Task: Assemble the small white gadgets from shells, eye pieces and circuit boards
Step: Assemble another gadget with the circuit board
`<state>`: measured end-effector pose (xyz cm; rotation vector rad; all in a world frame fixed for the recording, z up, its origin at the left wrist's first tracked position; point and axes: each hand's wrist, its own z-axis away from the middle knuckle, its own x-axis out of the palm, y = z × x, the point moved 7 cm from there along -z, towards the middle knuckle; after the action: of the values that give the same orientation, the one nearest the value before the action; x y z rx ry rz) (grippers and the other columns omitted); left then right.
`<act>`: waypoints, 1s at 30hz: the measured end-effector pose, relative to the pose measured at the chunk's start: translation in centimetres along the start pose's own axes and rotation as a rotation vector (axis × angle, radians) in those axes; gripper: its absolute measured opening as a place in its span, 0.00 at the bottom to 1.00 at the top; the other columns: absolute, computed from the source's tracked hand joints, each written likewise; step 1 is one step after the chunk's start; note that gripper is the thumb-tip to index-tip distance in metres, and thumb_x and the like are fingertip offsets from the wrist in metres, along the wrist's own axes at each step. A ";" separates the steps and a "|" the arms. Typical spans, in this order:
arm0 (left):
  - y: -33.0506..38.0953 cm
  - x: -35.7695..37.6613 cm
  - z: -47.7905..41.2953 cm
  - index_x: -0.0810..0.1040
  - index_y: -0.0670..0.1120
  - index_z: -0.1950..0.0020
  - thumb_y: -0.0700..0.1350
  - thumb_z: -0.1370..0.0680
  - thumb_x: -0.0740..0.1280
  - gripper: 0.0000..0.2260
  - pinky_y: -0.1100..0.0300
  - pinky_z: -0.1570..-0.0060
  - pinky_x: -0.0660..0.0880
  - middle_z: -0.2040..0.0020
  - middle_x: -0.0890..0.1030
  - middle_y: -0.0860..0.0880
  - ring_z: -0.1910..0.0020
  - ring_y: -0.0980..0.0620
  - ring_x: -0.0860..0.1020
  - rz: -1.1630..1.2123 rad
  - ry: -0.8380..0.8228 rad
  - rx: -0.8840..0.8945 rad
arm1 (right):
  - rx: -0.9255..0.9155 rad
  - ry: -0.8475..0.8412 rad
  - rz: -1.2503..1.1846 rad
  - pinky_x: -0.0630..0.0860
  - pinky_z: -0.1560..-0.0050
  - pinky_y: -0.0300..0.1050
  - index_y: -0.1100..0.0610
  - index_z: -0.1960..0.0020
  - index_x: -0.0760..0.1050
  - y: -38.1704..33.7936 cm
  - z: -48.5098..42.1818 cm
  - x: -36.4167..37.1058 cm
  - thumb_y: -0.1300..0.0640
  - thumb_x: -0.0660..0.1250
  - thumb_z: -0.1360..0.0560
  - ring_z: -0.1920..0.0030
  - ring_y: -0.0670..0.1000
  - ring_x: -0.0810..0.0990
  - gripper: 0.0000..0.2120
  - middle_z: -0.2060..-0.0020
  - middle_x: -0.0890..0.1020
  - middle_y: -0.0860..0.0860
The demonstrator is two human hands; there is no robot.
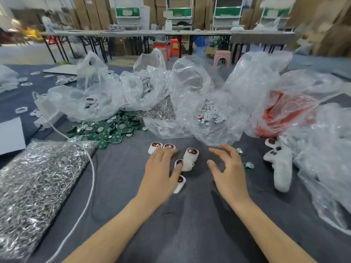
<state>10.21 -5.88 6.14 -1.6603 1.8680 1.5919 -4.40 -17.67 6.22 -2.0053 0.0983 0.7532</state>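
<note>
Everywhere, grey cloth, cardboard boxes.

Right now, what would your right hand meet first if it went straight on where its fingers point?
Probably the near edge of the clear plastic bag of small white pieces, just ahead of the fingertips of the open right hand; height above the table is unclear from one view.

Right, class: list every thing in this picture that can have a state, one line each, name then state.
white gadgets: five lying loose, eye pieces fitted
left hand: open, fingers spread over the white gadgets
right hand: open, fingers loosely bent, holding nothing
circuit boards: loose heap, unbagged
clear bag of white pieces: crumpled; open or tied, cannot tell
bag of metal rings: lying flat, full
</note>
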 end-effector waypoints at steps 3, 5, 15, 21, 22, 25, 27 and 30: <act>5.5 4.4 -0.1 0.73 0.42 0.34 0.42 0.24 0.64 0.18 0.47 0.28 0.60 0.33 0.73 0.43 0.27 0.42 0.64 0.023 -0.013 0.176 | -0.028 0.153 0.048 0.62 0.36 0.37 0.57 0.41 0.79 -0.3 -3.7 -4.1 0.63 0.68 0.25 0.37 0.53 0.72 0.13 0.39 0.75 0.54; 9.0 7.8 -1.1 0.72 0.43 0.32 0.41 0.25 0.64 0.20 0.51 0.27 0.58 0.31 0.71 0.44 0.26 0.44 0.62 0.136 -0.093 0.228 | 0.009 0.133 0.134 0.65 0.36 0.41 0.58 0.40 0.78 0.3 -7.5 -6.7 0.63 0.65 0.25 0.38 0.54 0.73 0.14 0.40 0.76 0.56; 5.8 11.5 -4.8 0.77 0.56 0.52 0.36 0.21 0.62 0.14 0.68 0.61 0.72 0.67 0.79 0.56 0.64 0.59 0.77 0.698 -0.018 -0.101 | 0.341 0.166 0.538 0.74 0.52 0.45 0.62 0.50 0.80 8.3 -17.3 -17.9 0.67 0.57 0.26 0.49 0.58 0.78 0.13 0.48 0.81 0.59; 5.3 12.4 -5.2 0.78 0.54 0.57 0.44 0.22 0.62 0.08 0.61 0.72 0.57 0.76 0.66 0.54 0.75 0.55 0.61 0.824 -0.056 -0.156 | 0.344 -0.057 0.591 0.74 0.56 0.41 0.65 0.52 0.78 10.5 -20.9 -13.4 0.69 0.57 0.24 0.48 0.56 0.77 0.11 0.51 0.79 0.58; 5.3 12.6 -5.2 0.78 0.54 0.57 0.46 0.24 0.61 0.07 0.60 0.71 0.57 0.76 0.65 0.55 0.75 0.55 0.60 0.832 -0.053 -0.156 | 0.365 -0.082 0.586 0.70 0.64 0.37 0.63 0.56 0.75 10.9 -21.3 -12.5 0.68 0.57 0.24 0.51 0.53 0.75 0.09 0.54 0.76 0.58; 5.0 13.0 -5.3 0.78 0.54 0.58 0.47 0.25 0.61 0.07 0.59 0.70 0.57 0.76 0.64 0.55 0.74 0.54 0.60 0.871 -0.058 -0.153 | 0.438 -0.088 0.420 0.66 0.72 0.33 0.53 0.51 0.69 12.8 -22.2 -10.9 0.60 0.55 0.19 0.57 0.51 0.71 0.06 0.50 0.72 0.57; 4.9 13.1 -5.2 0.78 0.54 0.58 0.47 0.25 0.61 0.07 0.58 0.69 0.57 0.77 0.64 0.55 0.74 0.54 0.60 0.872 -0.059 -0.152 | 0.479 -0.029 0.350 0.67 0.74 0.27 0.54 0.48 0.68 13.8 -22.4 -11.1 0.59 0.55 0.19 0.58 0.50 0.73 0.05 0.55 0.73 0.53; 5.0 13.0 -5.2 0.78 0.55 0.58 0.45 0.24 0.61 0.08 0.59 0.70 0.57 0.77 0.64 0.55 0.75 0.54 0.60 0.859 -0.062 -0.149 | 0.529 0.041 0.359 0.72 0.59 0.37 0.58 0.52 0.71 14.9 -23.0 -11.6 0.65 0.54 0.21 0.56 0.53 0.74 0.09 0.57 0.73 0.54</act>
<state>4.11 -18.72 1.93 -0.8261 2.6712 2.0539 -8.35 -46.98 9.28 -1.5087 0.6294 0.8080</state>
